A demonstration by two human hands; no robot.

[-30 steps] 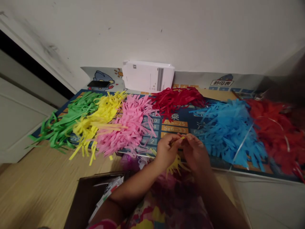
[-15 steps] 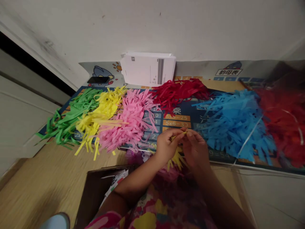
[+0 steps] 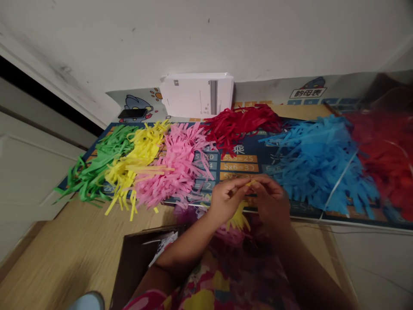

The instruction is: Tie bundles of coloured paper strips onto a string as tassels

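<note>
My left hand [image 3: 227, 200] and my right hand [image 3: 271, 200] meet above the lower edge of a printed multiplication mat [image 3: 238, 167], pinching a thin yellow paper strip [image 3: 250, 183] between their fingertips. A yellow paper fringe [image 3: 238, 218] hangs just below my hands, partly hidden by them. Shredded paper lies on the mat in heaps: green [image 3: 97, 165], yellow [image 3: 138, 157], pink [image 3: 174, 170], crimson [image 3: 238, 127], blue [image 3: 319, 161] and red [image 3: 389, 150]. The pink heap is nearest my left hand, the blue nearest my right.
A dark cardboard box [image 3: 138, 262] holding white scraps sits below the mat on the wooden floor. A white paper stack [image 3: 196, 94] and a black phone [image 3: 133, 113] stand against the wall behind the mat. A white door [image 3: 29, 181] is at left.
The whole scene has shifted slightly upward in view as my head moved. My hands stay together on the yellow strip, with small finger movement.
</note>
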